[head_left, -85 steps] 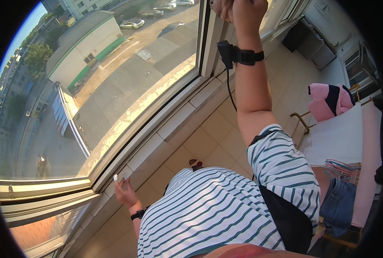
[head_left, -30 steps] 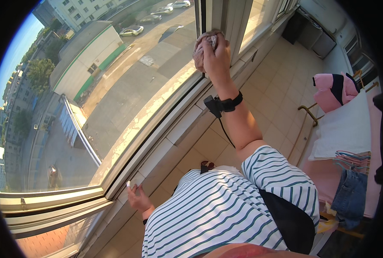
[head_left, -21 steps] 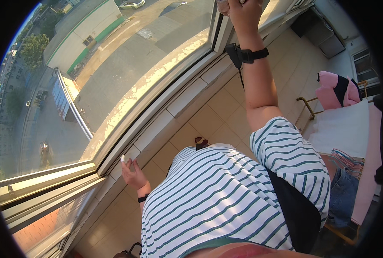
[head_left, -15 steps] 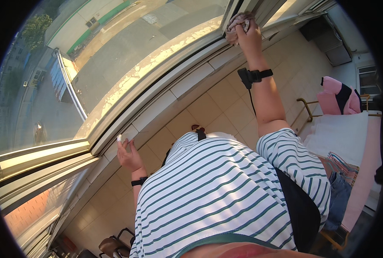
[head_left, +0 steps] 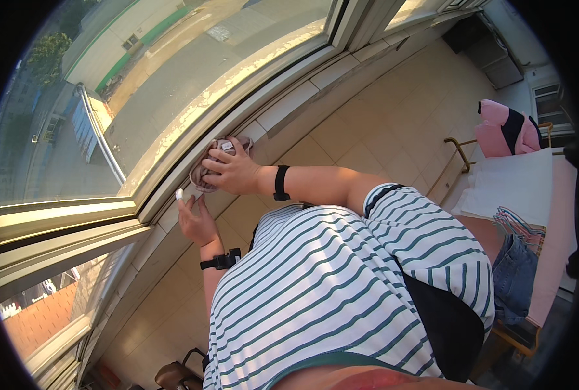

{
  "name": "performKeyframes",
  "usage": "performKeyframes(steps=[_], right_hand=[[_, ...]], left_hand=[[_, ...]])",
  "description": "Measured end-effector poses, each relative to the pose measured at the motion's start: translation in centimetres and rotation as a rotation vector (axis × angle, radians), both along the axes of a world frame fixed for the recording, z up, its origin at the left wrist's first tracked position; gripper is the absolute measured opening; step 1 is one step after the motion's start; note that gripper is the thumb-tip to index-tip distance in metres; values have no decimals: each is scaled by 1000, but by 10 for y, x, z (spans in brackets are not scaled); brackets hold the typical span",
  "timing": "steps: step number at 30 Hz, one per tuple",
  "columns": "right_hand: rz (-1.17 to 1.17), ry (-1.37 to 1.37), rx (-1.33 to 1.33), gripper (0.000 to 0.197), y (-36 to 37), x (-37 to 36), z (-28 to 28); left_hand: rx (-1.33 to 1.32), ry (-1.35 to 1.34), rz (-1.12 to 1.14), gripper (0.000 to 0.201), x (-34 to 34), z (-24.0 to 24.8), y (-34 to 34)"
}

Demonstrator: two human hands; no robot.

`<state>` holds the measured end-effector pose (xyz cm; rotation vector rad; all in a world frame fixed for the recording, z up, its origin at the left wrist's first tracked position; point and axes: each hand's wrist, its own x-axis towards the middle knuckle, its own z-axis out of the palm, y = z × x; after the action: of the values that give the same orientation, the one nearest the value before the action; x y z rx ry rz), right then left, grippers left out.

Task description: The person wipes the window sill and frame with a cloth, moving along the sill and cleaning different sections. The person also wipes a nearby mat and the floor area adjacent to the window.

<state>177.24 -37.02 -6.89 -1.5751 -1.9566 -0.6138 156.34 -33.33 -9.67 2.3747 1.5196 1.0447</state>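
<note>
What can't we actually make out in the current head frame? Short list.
- Cloth, head view: mostly covered by the right hand; its full shape and size are hidden.
- Left hand: palm faces the sill; the small white thing at its fingertips is too small to identify.
- Clothes on the rack: cut off by the fisheye rim.
- Dark object at the lower edge: cropped, kind unclear.
</note>
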Motion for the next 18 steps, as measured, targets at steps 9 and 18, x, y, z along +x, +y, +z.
performKeyframes(steps=[9, 18], right_hand=[[-452, 150, -164, 26, -50, 113, -20], [-983, 416, -207, 23, -83, 271, -16]], left_hand=[[-2, 11, -87, 55, -5, 2, 1], [2, 43, -74, 53, -5, 0, 0]])
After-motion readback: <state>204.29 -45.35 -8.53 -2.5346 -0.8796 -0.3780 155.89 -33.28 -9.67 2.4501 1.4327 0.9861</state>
